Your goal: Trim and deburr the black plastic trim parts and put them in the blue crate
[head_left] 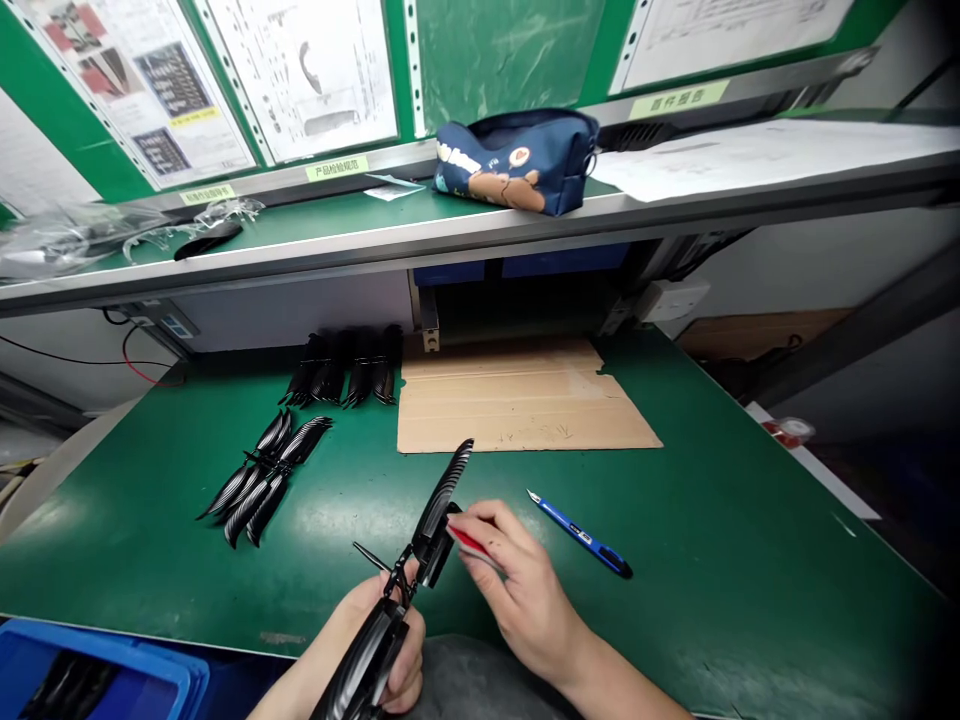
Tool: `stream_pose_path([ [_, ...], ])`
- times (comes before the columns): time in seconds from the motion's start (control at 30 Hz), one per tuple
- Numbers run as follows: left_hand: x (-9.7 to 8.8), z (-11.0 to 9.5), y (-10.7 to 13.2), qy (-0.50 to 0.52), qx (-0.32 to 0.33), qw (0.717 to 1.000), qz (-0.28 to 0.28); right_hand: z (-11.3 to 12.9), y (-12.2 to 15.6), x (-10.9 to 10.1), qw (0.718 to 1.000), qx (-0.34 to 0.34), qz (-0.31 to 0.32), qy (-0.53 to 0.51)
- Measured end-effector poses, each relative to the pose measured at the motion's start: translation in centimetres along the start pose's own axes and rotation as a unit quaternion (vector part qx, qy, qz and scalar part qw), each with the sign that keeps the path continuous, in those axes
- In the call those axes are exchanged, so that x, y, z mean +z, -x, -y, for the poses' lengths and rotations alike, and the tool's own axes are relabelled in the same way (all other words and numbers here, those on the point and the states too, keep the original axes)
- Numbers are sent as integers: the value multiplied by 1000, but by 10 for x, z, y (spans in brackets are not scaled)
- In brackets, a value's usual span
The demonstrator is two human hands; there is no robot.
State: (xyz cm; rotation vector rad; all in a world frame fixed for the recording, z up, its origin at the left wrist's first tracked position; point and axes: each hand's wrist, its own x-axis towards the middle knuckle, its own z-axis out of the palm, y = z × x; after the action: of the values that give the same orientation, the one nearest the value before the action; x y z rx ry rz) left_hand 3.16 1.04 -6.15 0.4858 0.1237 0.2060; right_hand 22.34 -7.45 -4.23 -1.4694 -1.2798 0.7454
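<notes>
My left hand (409, 655) is closed around the middle of a bundle of glossy black propeller blades (444, 492), bound with a black tie whose loose end sticks out to the left. The bundle slants from lower left to upper right above the table. My right hand (525, 590) pinches a small red and grey pad (474, 546) between thumb and fingers. The pad meets or lies close to the edge of a blade on the right side of the bundle. To the right, a blue craft knife (581, 535) lies on the green table (720, 570), its tip pointing up-left.
Tied black blade bundles (266, 470) lie at the left, with several more (345, 368) at the back. A cardboard sheet (517, 405) lies behind my hands. Above runs a shelf with a blue pouch (517, 160). A blue bin (97, 660) stands at lower left.
</notes>
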Motion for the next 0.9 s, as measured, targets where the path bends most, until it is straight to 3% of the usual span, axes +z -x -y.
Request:
stream_pose_path([
  [0.17,-2,0,4,17,1,1000,-7,10,10,-5,995,-27,85,-40],
  [0.3,-8,8,4,2,21,1000,7,13,5,-9,999,3,23,-39],
  [0.37,-8,6,4,-13,21,1000,7,14,5,-10,997,7,57,-51],
  [0.43,-5,-6,7,-55,21,998,-34,12,9,-15,991,11,125,-56],
  [0.5,3,-31,13,-162,5,981,-110,4,13,-23,985,47,166,5],
  [0.57,16,-64,19,-313,-46,934,-164,-7,13,-34,974,94,176,106],
  [0.6,24,-80,22,-387,-94,902,-165,-11,10,-39,969,108,168,146],
  [0.7,47,-113,21,-595,-196,764,-153,-11,-8,-50,974,90,100,180],
  [0.8,67,-120,5,-733,-184,638,-152,11,-33,-45,962,-20,122,245],
  [0.9,81,-114,-13,-792,-144,580,-126,31,-50,-29,916,-99,198,334],
])
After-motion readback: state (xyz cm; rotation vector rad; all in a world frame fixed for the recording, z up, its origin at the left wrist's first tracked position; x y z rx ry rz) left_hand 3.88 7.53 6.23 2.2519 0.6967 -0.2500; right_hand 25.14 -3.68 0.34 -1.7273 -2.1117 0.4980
